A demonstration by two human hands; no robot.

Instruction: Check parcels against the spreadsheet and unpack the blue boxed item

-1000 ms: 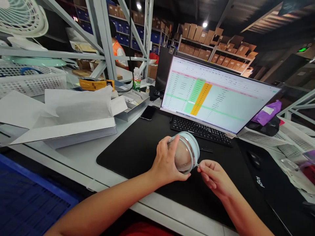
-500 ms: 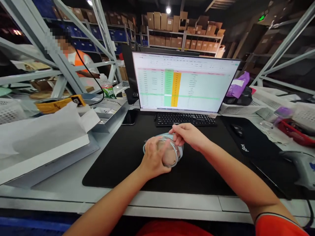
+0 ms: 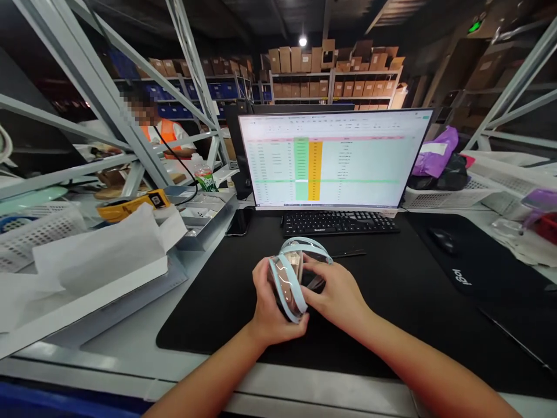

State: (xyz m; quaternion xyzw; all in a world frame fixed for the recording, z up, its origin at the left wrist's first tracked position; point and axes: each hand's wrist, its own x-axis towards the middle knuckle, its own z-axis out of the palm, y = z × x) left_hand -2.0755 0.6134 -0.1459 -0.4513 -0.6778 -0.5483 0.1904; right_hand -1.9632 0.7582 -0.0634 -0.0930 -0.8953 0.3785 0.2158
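Note:
A small clear case with light blue edging is held above the black desk mat. It is spread apart at the top, like a zip pouch with its flap back. My left hand grips its left side, thumb underneath. My right hand is closed at the right half, with fingertips reaching into the gap. Something pale shows inside the case; its kind I cannot make out. Just behind the case lies a thin dark stick-like object.
A keyboard and a monitor stand behind. A phone and an open white box with paper are at the left, a mouse at the right. Beyond the frame, a person in an orange vest is visible.
The case was closed and round-looking; now it is opened and turned on edge. My right hand has moved from its upper rim to its right side. The view has shifted slightly.

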